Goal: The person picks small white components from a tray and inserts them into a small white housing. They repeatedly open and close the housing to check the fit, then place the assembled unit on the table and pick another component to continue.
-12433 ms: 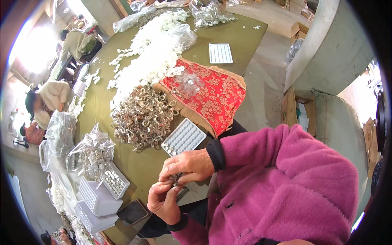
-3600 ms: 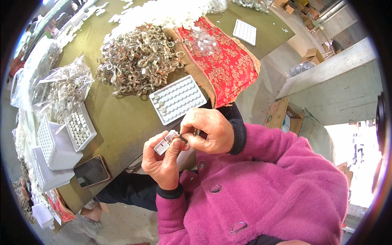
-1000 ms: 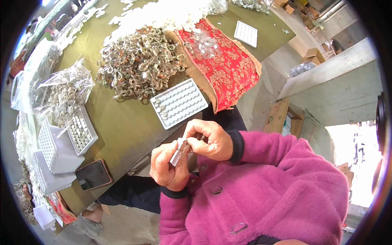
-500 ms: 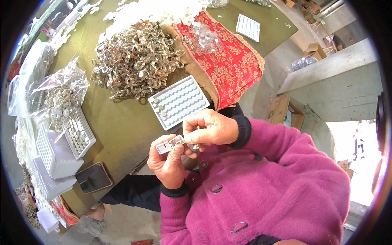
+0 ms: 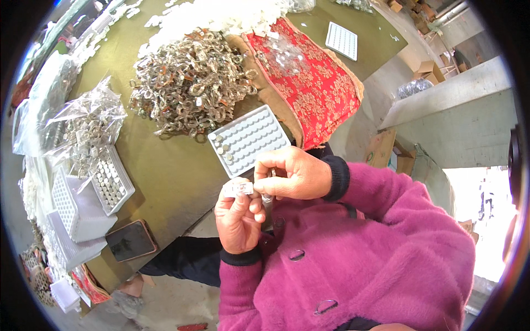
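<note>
My left hand (image 5: pixel 238 223) pinches a small clear-and-white plastic case (image 5: pixel 237 190) between thumb and fingers, in front of my body. At the case's right end, my right hand (image 5: pixel 295 174) has its thumb and forefinger pressed together. A silvery metal piece (image 5: pixel 268 198) shows under the right fingers, its kind too small to make out. Just beyond both hands lies a pale tray (image 5: pixel 251 138) with rows of round hollows; several round silvery pieces sit along its left side.
A large heap of metal loops (image 5: pixel 190 83) lies farther back, beside a red floral cloth (image 5: pixel 309 88). On the left are a clear bag of metal pieces (image 5: pixel 91 127), a filled tray (image 5: pixel 112 185), stacked white trays (image 5: pixel 83 212) and a phone (image 5: pixel 131 240). Another tray (image 5: pixel 342 41) lies far right.
The case was spread in two halves, its lid folded out to the left; now it appears as one closed piece. Both hands have shifted slightly right in the view.
</note>
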Available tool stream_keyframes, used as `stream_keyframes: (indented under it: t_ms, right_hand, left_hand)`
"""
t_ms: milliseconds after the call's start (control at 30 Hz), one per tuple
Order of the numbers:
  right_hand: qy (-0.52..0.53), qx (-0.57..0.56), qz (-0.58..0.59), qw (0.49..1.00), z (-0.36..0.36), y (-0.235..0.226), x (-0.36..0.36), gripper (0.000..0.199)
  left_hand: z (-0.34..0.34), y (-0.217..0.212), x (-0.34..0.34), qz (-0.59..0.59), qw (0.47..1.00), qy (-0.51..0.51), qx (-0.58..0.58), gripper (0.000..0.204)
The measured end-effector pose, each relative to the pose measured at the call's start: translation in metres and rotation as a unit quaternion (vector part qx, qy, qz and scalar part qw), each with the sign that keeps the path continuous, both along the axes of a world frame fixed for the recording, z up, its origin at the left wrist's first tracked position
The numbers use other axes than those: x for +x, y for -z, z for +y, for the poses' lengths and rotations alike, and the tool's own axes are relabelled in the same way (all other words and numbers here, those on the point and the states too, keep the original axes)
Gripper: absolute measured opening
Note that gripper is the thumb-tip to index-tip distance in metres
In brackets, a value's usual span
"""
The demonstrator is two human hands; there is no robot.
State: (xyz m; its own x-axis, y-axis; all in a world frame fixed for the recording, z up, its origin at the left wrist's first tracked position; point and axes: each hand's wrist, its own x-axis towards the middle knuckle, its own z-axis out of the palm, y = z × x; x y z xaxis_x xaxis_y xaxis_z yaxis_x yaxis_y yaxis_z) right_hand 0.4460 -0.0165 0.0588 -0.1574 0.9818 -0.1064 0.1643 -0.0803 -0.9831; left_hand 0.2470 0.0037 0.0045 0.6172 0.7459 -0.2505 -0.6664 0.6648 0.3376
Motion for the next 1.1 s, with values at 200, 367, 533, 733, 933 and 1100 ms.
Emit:
stream_keyframes:
  t_ms: [200, 367, 533, 733, 933, 1100]
  right_hand:
    - [0.062, 0.267, -0.256, 0.927, 0.031, 0.002, 0.004, 0.021]
    - [0.018, 0.383, -0.403, 0.831, 0.067, 0.024, -0.014, 0.024]
    - [-0.012, 0.385, -0.450, 0.805, 0.067, 0.036, -0.013, 0.020]
    - [0.026, 0.357, -0.458, 0.814, 0.061, 0.041, -0.009, 0.015]
    - [0.040, 0.345, -0.507, 0.789, 0.058, 0.042, -0.008, 0.011]
    - [0.075, 0.364, -0.442, 0.817, 0.056, 0.042, -0.001, 0.015]
  left_hand:
    - [0.011, -0.011, -0.023, 0.121, 0.990, -0.053, 0.055, 0.023]
    - [0.011, -0.017, -0.023, 0.182, 0.979, -0.066, 0.068, 0.027]
    - [0.014, -0.014, -0.022, 0.183, 0.975, -0.087, 0.085, 0.026]
    - [0.020, -0.011, -0.020, 0.125, 0.984, -0.076, 0.106, 0.025]
    - [0.013, -0.017, -0.005, 0.187, 0.977, -0.080, 0.055, 0.024]
    - [0.013, -0.013, -0.004, 0.195, 0.972, -0.057, 0.115, 0.024]
